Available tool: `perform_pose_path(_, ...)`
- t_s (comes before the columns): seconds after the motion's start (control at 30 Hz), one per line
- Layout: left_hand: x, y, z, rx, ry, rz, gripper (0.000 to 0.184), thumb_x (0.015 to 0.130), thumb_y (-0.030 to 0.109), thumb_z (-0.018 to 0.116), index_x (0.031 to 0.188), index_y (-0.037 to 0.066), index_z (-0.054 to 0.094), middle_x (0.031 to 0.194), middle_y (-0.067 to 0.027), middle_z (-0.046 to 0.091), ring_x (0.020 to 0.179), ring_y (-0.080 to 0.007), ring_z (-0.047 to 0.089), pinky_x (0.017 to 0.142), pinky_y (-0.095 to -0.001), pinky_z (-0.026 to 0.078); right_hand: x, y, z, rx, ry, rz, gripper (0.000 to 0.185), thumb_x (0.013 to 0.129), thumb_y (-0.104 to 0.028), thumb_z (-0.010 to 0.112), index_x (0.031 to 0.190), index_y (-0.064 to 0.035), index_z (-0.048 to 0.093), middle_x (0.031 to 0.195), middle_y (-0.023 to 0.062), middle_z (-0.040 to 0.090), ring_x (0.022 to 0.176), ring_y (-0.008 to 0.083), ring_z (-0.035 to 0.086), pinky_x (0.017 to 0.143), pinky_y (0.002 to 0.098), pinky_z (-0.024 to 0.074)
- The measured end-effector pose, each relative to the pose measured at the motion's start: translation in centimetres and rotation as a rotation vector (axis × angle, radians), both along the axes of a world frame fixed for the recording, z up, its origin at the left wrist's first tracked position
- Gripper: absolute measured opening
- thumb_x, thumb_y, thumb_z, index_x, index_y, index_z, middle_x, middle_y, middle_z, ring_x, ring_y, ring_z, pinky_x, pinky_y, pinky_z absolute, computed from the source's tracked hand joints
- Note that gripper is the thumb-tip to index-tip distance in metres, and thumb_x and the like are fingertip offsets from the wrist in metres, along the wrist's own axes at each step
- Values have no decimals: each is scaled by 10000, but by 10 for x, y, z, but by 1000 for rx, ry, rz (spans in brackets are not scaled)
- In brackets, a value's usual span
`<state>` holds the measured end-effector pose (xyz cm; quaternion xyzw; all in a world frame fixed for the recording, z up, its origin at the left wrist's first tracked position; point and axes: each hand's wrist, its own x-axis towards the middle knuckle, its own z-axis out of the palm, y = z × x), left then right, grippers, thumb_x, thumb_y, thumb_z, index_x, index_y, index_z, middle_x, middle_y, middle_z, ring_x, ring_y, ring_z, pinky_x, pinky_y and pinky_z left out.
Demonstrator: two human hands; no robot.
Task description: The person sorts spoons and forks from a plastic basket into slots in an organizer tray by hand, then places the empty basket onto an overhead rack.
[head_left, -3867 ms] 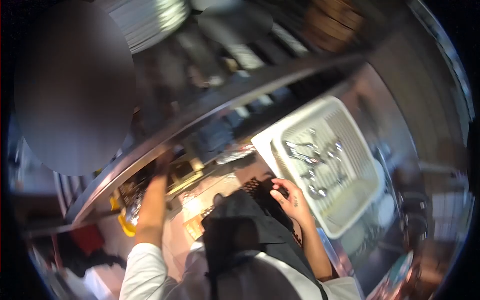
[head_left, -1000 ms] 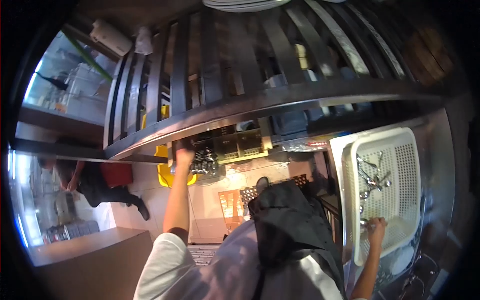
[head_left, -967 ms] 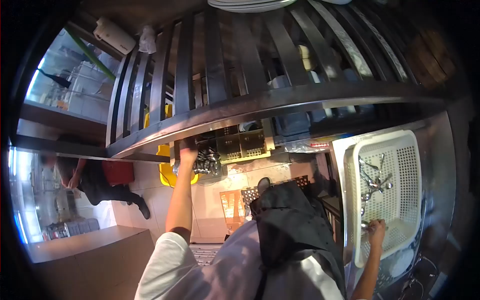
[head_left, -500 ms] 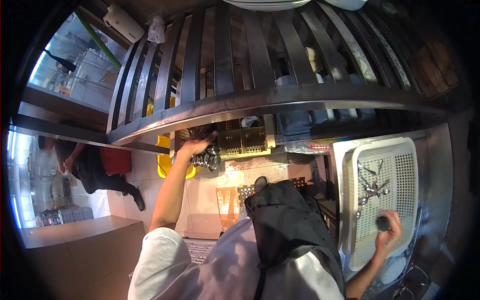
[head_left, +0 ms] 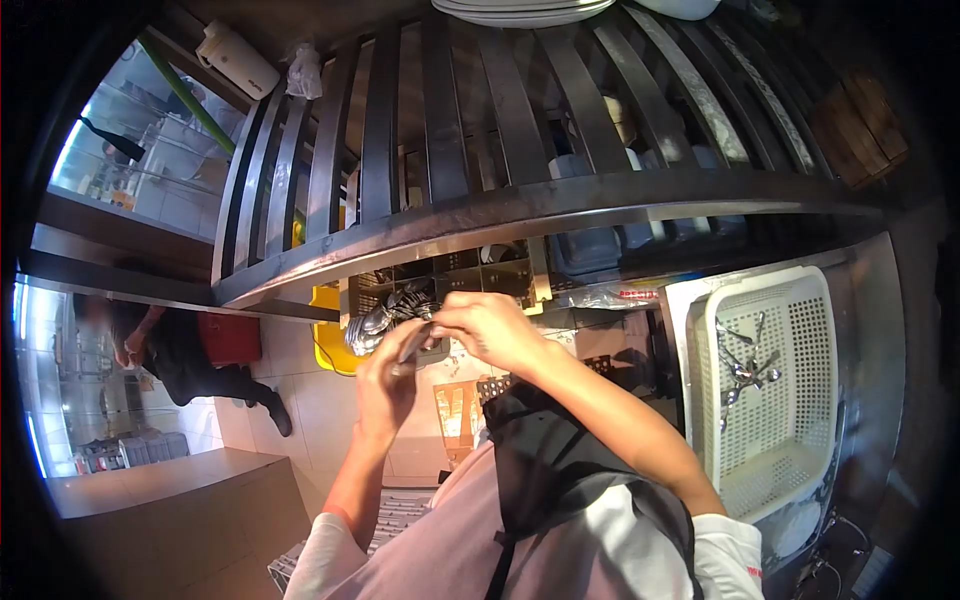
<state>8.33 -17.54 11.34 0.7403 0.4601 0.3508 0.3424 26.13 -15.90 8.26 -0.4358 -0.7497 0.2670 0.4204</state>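
Note:
My left hand [head_left: 386, 392] is raised in front of my body, with its fingers closed on a greyish piece that looks like a spoon [head_left: 412, 342]. My right hand [head_left: 492, 328] meets it from the right, fingers pinched at the end of that piece; what they grip is too small to make out. Just behind my hands, a pile of metal spoons [head_left: 378, 322] lies at the front of a divided holder [head_left: 465, 288] under the slatted shelf. At the right stands a white perforated basket [head_left: 790, 400] with several pieces of shiny cutlery [head_left: 745, 372] inside.
A slatted metal shelf [head_left: 520, 195] crosses the view above my hands, with white plates [head_left: 525, 12] on top. Below it are a yellow container [head_left: 335, 345] and grey bins [head_left: 585, 248]. At the left, another person [head_left: 185, 350] stands beyond a counter [head_left: 190, 480], near a red bin [head_left: 230, 338].
My right hand has left the white basket, where it held a dark rounded item, and come across to my left hand. My left hand has drawn back from the spoon pile towards my body.

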Motion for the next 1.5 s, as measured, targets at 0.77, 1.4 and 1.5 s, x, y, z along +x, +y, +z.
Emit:
perform_pose_path(0.77,-66,108,-80,301,791,278,266,794,134,473,693,-105,531,648,-310,541,640,-443,561,580,-495,430,226,-297,20,-364,-50,-1335,212,782,-155,624,930,-3,627,898,152,627,875,250,600,780,315,435)
perform_pose_path(1.4,-49,112,-109,-87,322,119,446,904,295,427,1045,-121,500,1009,-218,580,926,-288,534,840,-358,381,321,-298,-99,-346,-808,-613,122,775,-151,534,889,-121,566,940,25,536,975,189,485,858,320,356)
perform_pose_path(1.5,-26,95,-101,94,201,140,434,908,287,444,1076,-112,485,1031,-213,567,936,-284,527,854,-350,376,321,-302,-120,-242,-859,-655,271,777,-161,540,1046,-140,521,924,39,535,990,198,488,925,344,343)
